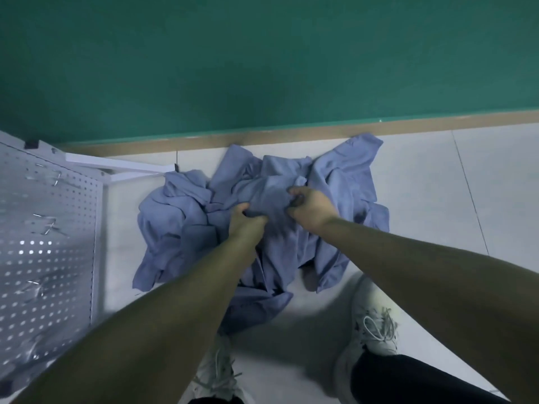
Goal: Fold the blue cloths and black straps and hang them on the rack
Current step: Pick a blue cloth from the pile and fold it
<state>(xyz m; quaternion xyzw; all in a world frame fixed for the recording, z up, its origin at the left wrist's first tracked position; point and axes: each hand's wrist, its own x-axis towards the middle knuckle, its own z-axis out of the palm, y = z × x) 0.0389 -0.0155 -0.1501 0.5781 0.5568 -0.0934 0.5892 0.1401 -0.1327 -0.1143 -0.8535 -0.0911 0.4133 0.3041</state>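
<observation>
- Fig. — Person is standing over a heap of blue cloths [262,217] lying crumpled on the pale floor [437,199], up against the tan skirting [291,135] below the green wall [262,59]. Both hands are gathering the top cloth of the heap.
- Left hand [248,221]: fingers are curling shut around a bunch of fabric near the heap's middle; knuckles are facing up, thumb is lying over the fold. Forearm is reaching forward and down from lower left, wrist roughly straight.
- Right hand [310,207]: fingers are closing into a loose fist on cloth just beside the left, thumb side toward the wall. Forearm is coming in from lower right, crossing above the right shoe [376,325].
- Hands are sitting close together w/ a short, taut span of cloth between them — both grips appear to be on the same piece, though the layers are too tangled to tell for certain.
- Step in hand, as judged: separating one cloth from the pile prior to folding. Doing it well probably means lifting straight up so neighbouring cloths are falling away, then sliding the hands apart along one edge to find two corners — a grip mid-panel, as here, is giving a bunched fold.
- Rack [49,243]: white perforated panel w/ metal hooks, standing at left, just beside the heap; nothing blue is hanging on the visible part.
- Black straps: not identifiable in this view.
- Task progress, as judged: early — most cloths are lying unfolded.
</observation>
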